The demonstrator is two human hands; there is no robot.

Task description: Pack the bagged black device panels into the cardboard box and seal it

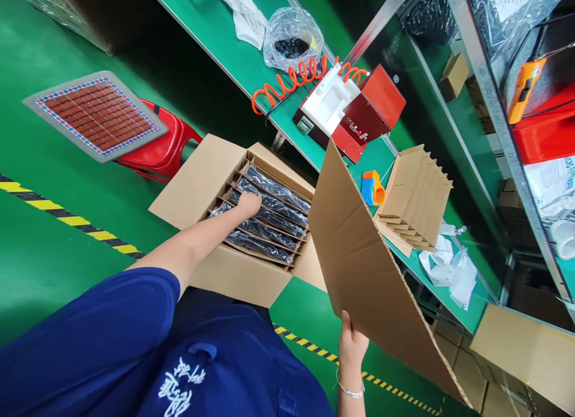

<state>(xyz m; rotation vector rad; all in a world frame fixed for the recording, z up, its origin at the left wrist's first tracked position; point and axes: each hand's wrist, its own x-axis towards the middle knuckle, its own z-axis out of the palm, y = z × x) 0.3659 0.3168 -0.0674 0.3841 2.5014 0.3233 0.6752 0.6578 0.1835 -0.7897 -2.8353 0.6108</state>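
Observation:
An open cardboard box point(242, 288) holds several dark items in clear plastic bags point(278, 222), set in rows between cardboard dividers. My left hand point(250, 205) is down on the bagged items near the middle of the box, its fingers curled in; what they grip, if anything, is hidden. At the lower right, my right hand point(353, 345), with a bracelet at the wrist, grips the bottom edge of a large flat cardboard sheet point(363, 255). The sheet stands tilted beside the box, its upper corner reaching in front of the workbench.
A red stool point(168, 144) bearing a tile-patterned square board point(101, 114) stands left of the box. On the green workbench point(211, 33) are a red-and-white machine point(354, 111), a coiled orange hose point(291, 78), a tape dispenser point(372, 189) and assembled cardboard dividers point(415, 195). A carton point(530, 351) sits lower right.

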